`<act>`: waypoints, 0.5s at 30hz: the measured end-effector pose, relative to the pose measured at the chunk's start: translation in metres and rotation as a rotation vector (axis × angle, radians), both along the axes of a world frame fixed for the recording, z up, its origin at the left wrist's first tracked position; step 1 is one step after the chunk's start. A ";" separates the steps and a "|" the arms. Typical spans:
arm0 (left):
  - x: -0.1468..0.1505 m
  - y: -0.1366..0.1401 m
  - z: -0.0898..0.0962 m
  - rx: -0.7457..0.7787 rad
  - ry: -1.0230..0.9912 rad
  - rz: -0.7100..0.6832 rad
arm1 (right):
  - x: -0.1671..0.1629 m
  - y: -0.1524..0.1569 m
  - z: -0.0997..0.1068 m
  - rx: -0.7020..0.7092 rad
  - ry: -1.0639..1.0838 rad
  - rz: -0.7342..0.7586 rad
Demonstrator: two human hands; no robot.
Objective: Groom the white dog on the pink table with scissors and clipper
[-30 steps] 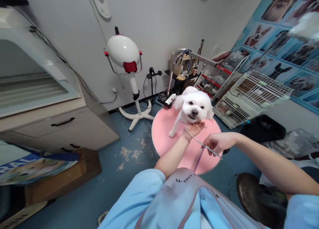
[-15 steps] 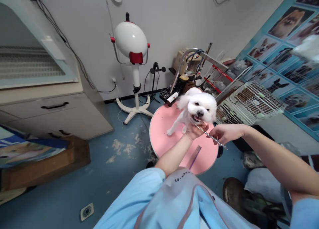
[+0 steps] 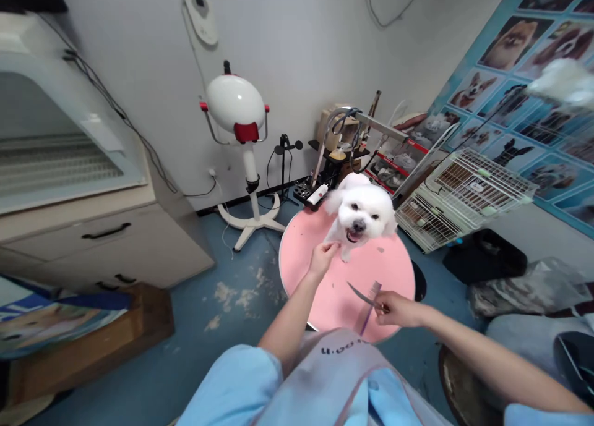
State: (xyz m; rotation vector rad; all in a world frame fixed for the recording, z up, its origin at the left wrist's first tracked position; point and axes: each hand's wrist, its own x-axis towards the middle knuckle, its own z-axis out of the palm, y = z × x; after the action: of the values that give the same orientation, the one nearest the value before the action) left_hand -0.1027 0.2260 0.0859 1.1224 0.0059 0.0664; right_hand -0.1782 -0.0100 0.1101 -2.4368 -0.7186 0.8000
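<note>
A fluffy white dog (image 3: 364, 209) faces me on the round pink table (image 3: 297, 259), its mouth open. My left hand (image 3: 321, 260) is at the dog's chest and front leg, fingers drawn together against it; the exact spot they grip is partly hidden. In my right hand (image 3: 394, 308) is a pair of curved scissors (image 3: 359, 293), held low over the near part of the table with the blades pointing left, apart from the dog. Beneath the scissors lies a purple-handled comb (image 3: 366, 318).
A metal grooming arm (image 3: 387, 129) rises behind the dog. A tool holder (image 3: 304, 192) with a white bottle (image 3: 318, 194) sits at the table's back edge. On the left stands a white dryer (image 3: 235, 103); wire cages (image 3: 473, 182) are at the right.
My right hand has drawn the scissors back from the dog's chin, down toward me. My left hand has left the chin and moved lower left to its chest. The dog's head stays raised.
</note>
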 end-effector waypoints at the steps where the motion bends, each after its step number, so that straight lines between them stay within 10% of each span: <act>1: -0.004 0.002 0.007 0.063 -0.050 0.032 | -0.006 -0.001 -0.024 0.077 0.012 -0.120; 7: -0.012 -0.011 0.053 0.523 -0.283 0.215 | -0.011 0.032 -0.116 0.466 -0.009 -0.651; 15: -0.028 -0.012 0.105 1.197 -0.393 0.353 | 0.027 0.159 -0.087 1.254 0.255 -0.844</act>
State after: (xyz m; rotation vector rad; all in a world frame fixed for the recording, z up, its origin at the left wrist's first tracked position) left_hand -0.1308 0.2143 0.1905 2.2749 -0.2120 0.6740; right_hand -0.1509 0.1487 0.0232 -1.2205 0.0267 0.1566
